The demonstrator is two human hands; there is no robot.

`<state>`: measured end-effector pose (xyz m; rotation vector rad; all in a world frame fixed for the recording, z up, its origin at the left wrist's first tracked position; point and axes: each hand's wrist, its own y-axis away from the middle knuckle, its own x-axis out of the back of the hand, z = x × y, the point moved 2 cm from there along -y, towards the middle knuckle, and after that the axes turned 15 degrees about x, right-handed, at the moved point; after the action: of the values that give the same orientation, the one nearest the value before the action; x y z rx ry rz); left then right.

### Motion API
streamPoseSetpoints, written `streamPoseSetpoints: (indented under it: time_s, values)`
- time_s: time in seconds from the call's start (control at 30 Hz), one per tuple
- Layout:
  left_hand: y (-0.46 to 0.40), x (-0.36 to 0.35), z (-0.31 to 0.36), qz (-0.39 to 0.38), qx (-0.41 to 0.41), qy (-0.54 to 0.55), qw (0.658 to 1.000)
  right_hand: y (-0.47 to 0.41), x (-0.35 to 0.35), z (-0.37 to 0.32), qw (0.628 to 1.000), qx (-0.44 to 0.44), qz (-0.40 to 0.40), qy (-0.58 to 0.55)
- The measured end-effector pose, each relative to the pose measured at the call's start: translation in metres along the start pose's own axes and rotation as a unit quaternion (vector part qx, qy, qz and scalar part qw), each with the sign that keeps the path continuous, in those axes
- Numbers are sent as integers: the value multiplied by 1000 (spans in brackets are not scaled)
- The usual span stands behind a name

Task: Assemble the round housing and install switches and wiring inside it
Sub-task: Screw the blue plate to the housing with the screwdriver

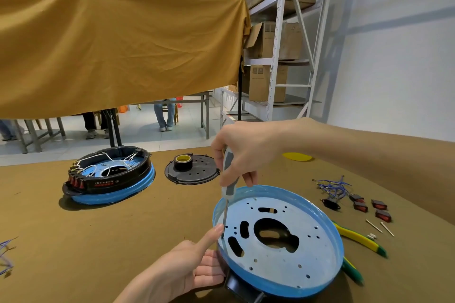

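A round blue-rimmed metal plate [305, 253] with several holes and slots lies tilted on a black housing part [237, 285] at the near right. My right hand [242, 152] grips a grey-handled screwdriver [228, 179] held upright, its tip down at the plate's left edge. My left hand [194, 265] holds the housing's left side from below, its forefinger stretched up beside the screwdriver shaft. Red rocker switches [379, 205] and a bundle of blue wires [332, 186] lie to the right of the plate.
An assembled housing [110, 177] with white wiring and red switches stands at the far left. A black cover plate [194, 174] carries a roll of tape [182, 161]. Yellow-green sleeving [359, 240] lies right of the plate. More blue wires [6, 258] show at the left edge. Shelving stands behind.
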<state>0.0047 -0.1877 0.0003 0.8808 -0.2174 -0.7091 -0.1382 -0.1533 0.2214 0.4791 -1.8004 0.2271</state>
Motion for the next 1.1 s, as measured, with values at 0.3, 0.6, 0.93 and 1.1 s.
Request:
streamPoseSetpoints:
  time_s: [0.3, 0.6, 0.93, 1.1]
  values:
    - [1, -1, 0, -6, 1, 4, 1000, 0, 0, 0, 1000, -6, -9, 20]
    - [2, 0, -1, -10, -5, 14, 1000, 1, 0, -1, 999, -15, -12, 39]
    - [2, 0, -1, -25, -2, 17, 1000, 5, -2, -1, 999, -5, -27, 37]
    - [2, 0, 0, -32, 3, 12, 999, 4, -2, 3, 999, -17, -27, 44]
